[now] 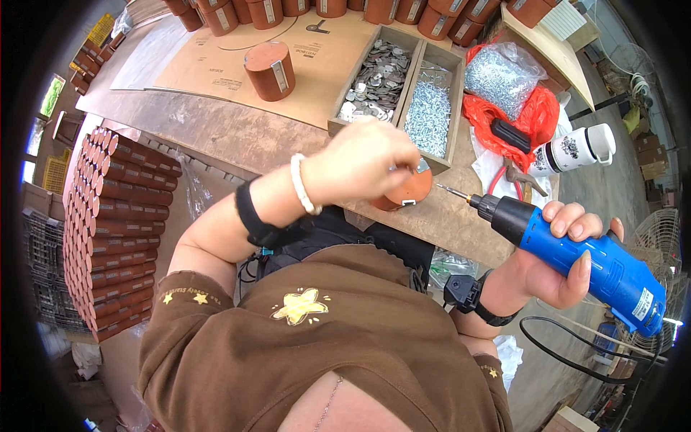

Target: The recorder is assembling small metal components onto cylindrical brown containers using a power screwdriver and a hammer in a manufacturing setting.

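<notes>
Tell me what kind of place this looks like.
Likely a small assembly workshop: a blue power screwdriver in the right hand, a wooden tray of screws and washers, and stacked brown cylinders alongside.

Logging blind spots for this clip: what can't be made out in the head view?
- Most of the brown cylinder: covered by the left hand.
- Whether a screw sits on the bit of the blue power screwdriver: too small to tell.
- The driver's rear end and cord join: lost at the dark fisheye rim, beyond the right hand.
- Table edge near the body: hidden by the person's brown top.
</notes>
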### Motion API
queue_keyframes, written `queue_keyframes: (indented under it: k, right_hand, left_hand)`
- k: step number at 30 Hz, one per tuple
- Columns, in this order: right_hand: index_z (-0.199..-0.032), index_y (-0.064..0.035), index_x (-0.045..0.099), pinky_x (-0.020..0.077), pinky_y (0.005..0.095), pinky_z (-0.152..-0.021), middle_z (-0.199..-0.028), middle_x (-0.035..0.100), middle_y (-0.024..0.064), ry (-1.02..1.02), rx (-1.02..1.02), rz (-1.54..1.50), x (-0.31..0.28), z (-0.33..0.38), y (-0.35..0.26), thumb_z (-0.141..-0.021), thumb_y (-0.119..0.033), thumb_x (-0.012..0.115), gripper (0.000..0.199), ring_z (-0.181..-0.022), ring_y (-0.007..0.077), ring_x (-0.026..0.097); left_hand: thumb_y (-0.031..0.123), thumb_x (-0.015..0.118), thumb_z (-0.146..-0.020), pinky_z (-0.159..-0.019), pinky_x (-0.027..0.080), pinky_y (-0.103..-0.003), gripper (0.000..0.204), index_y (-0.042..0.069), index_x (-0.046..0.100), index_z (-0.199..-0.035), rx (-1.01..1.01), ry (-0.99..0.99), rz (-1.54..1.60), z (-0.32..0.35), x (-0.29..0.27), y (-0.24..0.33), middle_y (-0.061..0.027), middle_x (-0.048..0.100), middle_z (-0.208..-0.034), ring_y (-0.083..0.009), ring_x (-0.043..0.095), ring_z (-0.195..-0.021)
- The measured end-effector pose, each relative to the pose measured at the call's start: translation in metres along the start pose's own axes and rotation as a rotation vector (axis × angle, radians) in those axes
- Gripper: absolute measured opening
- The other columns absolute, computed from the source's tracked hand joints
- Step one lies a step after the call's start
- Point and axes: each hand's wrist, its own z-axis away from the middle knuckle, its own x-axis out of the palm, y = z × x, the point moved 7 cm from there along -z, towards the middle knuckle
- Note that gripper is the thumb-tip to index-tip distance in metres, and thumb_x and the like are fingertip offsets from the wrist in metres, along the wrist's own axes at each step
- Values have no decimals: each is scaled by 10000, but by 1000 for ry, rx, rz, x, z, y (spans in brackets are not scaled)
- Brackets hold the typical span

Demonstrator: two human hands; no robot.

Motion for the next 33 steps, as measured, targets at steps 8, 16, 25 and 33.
queue_keyframes:
  k: [8,16,25,33]
  right_hand:
    - [-1206,-14,266,417,391,-575,-760,472,113,-14,11,18,-1,1,-2,-721,-150,511,560,-622,226,483]
    - [-1207,-15,251,418,391,-568,-758,473,112,22,49,23,5,6,3,-718,-147,511,569,-609,225,484]
    - [-1217,-19,210,440,410,-569,-741,488,119,2,112,30,12,15,18,-717,-127,530,604,-608,233,502]
    - [-1201,-19,211,465,393,-597,-744,498,120,-4,161,57,20,21,25,-706,-86,552,605,-615,232,516]
  left_hand:
    - [129,658,-556,-693,365,-333,187,99,551,-706,185,126,-253,24,31,31,-10,447,-679,-185,467,-684]
    - [142,718,-510,-759,356,-367,371,65,572,-842,-61,236,-121,35,25,25,-41,524,-870,-233,491,-840]
    - [94,704,-503,-767,353,-385,370,44,567,-842,-47,334,-103,46,33,21,-54,548,-952,-242,498,-874]
    - [106,719,-510,-783,350,-387,347,59,575,-822,-53,350,-79,46,29,19,-43,561,-958,-233,506,-880]
